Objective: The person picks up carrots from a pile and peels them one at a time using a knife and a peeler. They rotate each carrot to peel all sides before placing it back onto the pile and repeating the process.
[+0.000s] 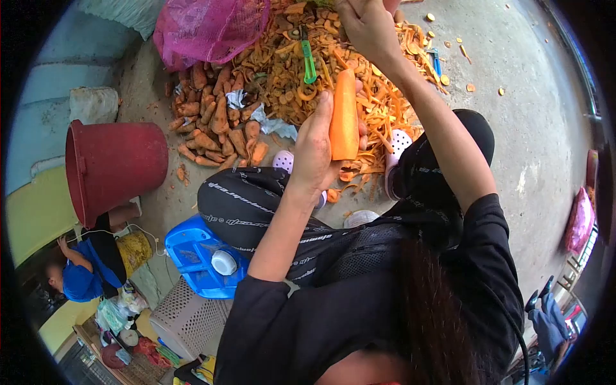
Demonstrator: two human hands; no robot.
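Observation:
My left hand (314, 144) is wrapped round a peeled orange carrot (344, 119), its narrow end pointing away from me. At the top edge of the view, my right hand (369, 29) is closed, and its fingertips are partly cut off; what it holds I cannot make out. Beyond the carrot a heap of peelings (276, 86) covers the floor. A green-handled peeler (309, 63) lies on that heap, and a blue-handled tool (437, 63) rests at its right side. Unpeeled carrots (218, 119) are piled to the left.
A pink mesh sack (208, 32) stands behind the carrots. On my left are a tipped red bucket (119, 167), a blue jerrycan (199, 253) and a grey perforated basket (186, 317). Another person in a blue shirt (83, 276) is farther left. Carrot slices (470, 87) dot the right floor.

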